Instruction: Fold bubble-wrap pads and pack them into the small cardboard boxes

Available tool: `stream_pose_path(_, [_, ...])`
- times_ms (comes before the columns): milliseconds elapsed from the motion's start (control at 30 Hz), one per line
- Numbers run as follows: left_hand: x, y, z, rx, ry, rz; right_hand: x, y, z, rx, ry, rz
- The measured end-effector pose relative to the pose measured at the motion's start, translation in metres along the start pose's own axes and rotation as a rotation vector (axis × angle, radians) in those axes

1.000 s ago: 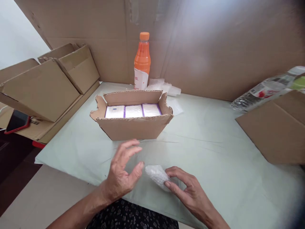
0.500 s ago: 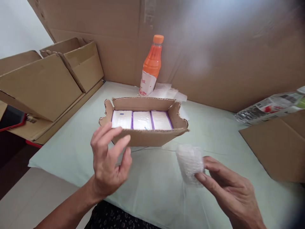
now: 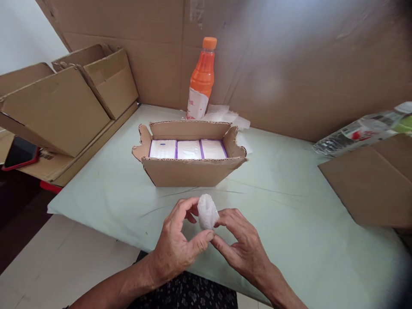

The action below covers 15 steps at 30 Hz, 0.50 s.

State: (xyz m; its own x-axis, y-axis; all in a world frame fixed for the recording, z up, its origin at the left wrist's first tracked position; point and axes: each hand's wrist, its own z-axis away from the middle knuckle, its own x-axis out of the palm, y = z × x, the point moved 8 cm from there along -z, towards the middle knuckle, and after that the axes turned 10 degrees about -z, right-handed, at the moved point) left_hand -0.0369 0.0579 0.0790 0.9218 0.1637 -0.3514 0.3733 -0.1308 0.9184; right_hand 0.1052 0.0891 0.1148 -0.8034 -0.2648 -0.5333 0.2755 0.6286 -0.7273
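Both of my hands have come together since half a second ago: then my right hand held the bubble-wrap bundle out at about 3 o'clock and my left hovered open and empty, and now the two meet low in the middle of the head view, the only view I have. My left hand (image 3: pixel 175 246) curls around the near side of the bundle (image 3: pixel 207 211), thumb pressed under it, and my right hand (image 3: pixel 240 240) pinches its other side with the fingertips, so both are closed on it and it stands upright between them, just above the pale green sheet (image 3: pixel 289 206) covering the table. At 12 o'clock from the bundle sits the small open cardboard box (image 3: pixel 189 171) with three white, purple-edged packs (image 3: pixel 188 149) side by side inside; behind it, further toward 12, stands an orange drink bottle (image 3: pixel 202 81) beside loose scraps of plastic wrap (image 3: pixel 225 116). Larger open cartons (image 3: pixel 64 107) lie at 10 o'clock, a red-edged phone (image 3: pixel 19 152) at 9, and a brown carton (image 3: pixel 376 184) under a printed plastic bag (image 3: pixel 360 131) at 2 o'clock. My worry is that the wrap is only pinched, not taped, so if either thumb slackens it could spring open, or the bundle could slip onto the sheet. Small red characters run down the bottle's white label, and the bag carries print, but I cannot read either.
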Motion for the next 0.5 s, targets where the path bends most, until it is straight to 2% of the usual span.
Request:
stream_pose_path(100, [0.001, -0.003, 0.0, -0.093, -0.023, 0.053, 0.009, -0.005, 0.0, 0.018, -0.054, -0.091])
stream_pose_path(200, [0.001, -0.009, 0.004, -0.175, -0.059, 0.145, 0.012, -0.003, 0.002, 0.122, -0.092, -0.189])
stream_pose_path(367, [-0.004, -0.029, 0.012, -0.316, -0.079, 0.466, -0.001, 0.013, 0.015, 0.369, 0.047, -0.338])
stream_pose_path(500, [-0.003, -0.04, 0.02, -0.416, -0.054, 0.706, -0.003, 0.017, 0.02, 0.428, 0.141, -0.313])
